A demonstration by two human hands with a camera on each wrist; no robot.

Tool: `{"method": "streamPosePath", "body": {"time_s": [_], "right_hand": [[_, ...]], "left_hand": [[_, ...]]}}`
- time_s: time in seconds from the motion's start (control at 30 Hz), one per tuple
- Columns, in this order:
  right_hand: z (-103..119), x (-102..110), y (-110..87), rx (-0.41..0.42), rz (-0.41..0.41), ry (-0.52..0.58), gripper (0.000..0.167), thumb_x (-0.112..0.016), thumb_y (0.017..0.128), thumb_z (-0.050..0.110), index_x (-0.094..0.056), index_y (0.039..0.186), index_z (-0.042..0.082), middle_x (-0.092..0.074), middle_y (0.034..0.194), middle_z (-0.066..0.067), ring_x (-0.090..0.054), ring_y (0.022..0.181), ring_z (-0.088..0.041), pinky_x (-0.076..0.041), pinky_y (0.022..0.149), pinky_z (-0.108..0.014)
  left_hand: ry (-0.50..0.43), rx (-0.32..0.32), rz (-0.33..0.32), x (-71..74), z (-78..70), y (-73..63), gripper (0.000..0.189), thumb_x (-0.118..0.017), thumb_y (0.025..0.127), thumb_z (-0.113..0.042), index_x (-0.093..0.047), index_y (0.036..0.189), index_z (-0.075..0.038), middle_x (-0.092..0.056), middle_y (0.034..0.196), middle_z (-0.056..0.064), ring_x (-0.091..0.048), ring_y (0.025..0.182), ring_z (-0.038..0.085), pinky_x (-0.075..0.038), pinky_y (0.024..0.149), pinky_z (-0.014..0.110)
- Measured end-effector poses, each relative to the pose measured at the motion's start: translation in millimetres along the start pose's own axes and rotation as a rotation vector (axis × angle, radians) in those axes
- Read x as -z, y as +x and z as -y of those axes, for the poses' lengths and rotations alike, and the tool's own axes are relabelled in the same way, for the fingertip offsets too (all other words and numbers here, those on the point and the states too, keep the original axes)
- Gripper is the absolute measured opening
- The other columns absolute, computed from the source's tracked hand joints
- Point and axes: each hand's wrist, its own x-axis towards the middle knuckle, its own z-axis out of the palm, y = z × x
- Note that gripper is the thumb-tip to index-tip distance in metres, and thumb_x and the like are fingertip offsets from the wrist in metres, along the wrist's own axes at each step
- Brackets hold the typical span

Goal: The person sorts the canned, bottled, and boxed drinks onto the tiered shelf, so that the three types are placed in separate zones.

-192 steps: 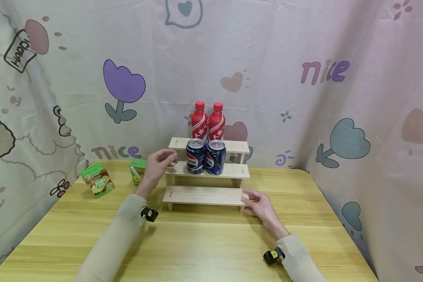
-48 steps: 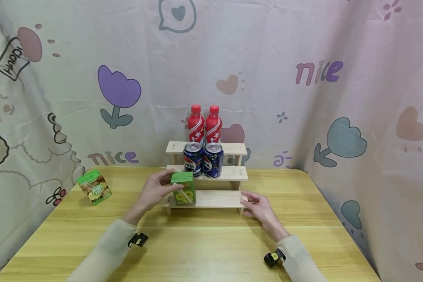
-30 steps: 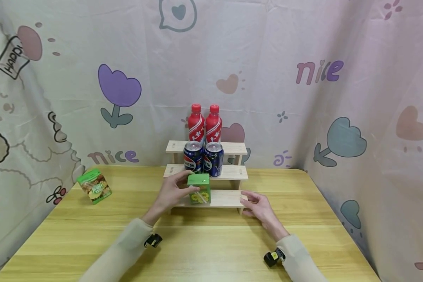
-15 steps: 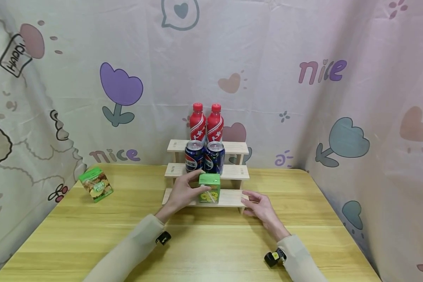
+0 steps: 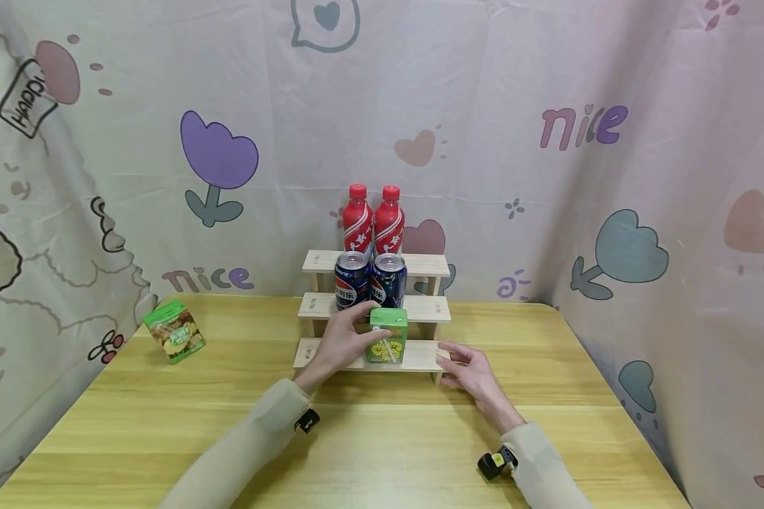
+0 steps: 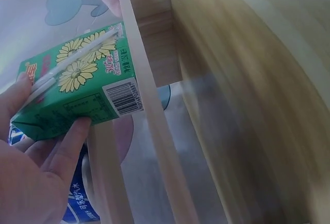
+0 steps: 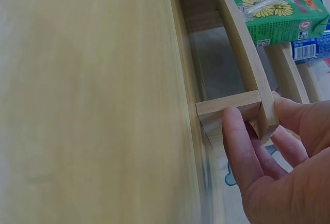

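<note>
My left hand [image 5: 344,341] grips a green drink carton [image 5: 387,338] with yellow flowers and a straw on its front. The carton stands upright on the bottom step of a three-step wooden shelf rack [image 5: 318,353], right of the step's middle; in the left wrist view its base meets the step. My right hand [image 5: 474,378] holds the right end of that bottom step, thumb and fingers around the board's corner in the right wrist view. Two blue cola cans [image 5: 390,279] stand side by side on the middle step. Behind them, two red bottles [image 5: 358,223] stand on the top step.
A second green carton [image 5: 175,332], with a brown picture on its front, stands at the table's far left. The wooden table [image 5: 382,452] reaches back to a patterned curtain [image 5: 484,85], which also hangs at both sides.
My left hand has brought the green carton from the table left of the rack onto the bottom step, then shifted it rightward along it. My right hand has stayed on the step's end.
</note>
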Motion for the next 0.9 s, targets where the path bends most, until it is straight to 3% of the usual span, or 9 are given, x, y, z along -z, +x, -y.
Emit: {"method": "streamPosePath", "body": {"time_s": [0.9], "right_hand": [[-0.7, 0.6, 0.1, 0.012, 0.005, -0.007, 0.043, -0.073, 0.088, 0.013, -0.063, 0.130, 0.006, -0.058, 0.110, -0.012, -0.065, 0.082, -0.013, -0.061, 0.072, -0.035]], "left_hand": [[0.024, 0.008, -0.002, 4.8, 2.1, 1.5, 0.056, -0.087, 0.074, -0.028, -0.065, 0.125, -0.018, -0.071, 0.112, 0.002, -0.067, 0.094, 0.016, -0.056, 0.085, 0.035]]}}
